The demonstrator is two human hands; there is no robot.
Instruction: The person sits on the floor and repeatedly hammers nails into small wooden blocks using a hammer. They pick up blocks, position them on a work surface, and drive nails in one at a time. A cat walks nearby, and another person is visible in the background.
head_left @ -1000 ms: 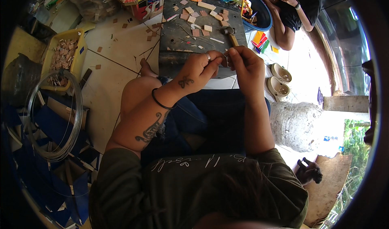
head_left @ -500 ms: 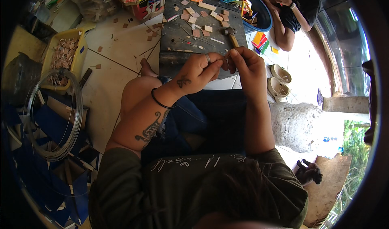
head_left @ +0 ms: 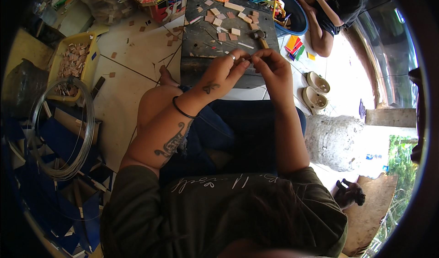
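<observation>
Two-handed pinch, left fingers [head_left: 245, 63] and right fingers [head_left: 257, 62], on tiny half-hidden piece [head_left: 250, 59]. Probably light, perhaps stiff; best held near ends.

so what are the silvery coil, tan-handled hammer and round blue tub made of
Silvery coil: probably metal wire, thin shiny strands. Tan-handled hammer: likely steel head, grey and glinting; perhaps wooden handle, yellowish. Round blue tub: apparently smooth plastic, evenly coloured.

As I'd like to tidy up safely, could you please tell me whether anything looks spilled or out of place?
Yes, small brown pieces lie scattered on the tiled floor, between the yellow tub and the dark work table. They look spilled, since similar pieces are gathered inside the tub.
</observation>
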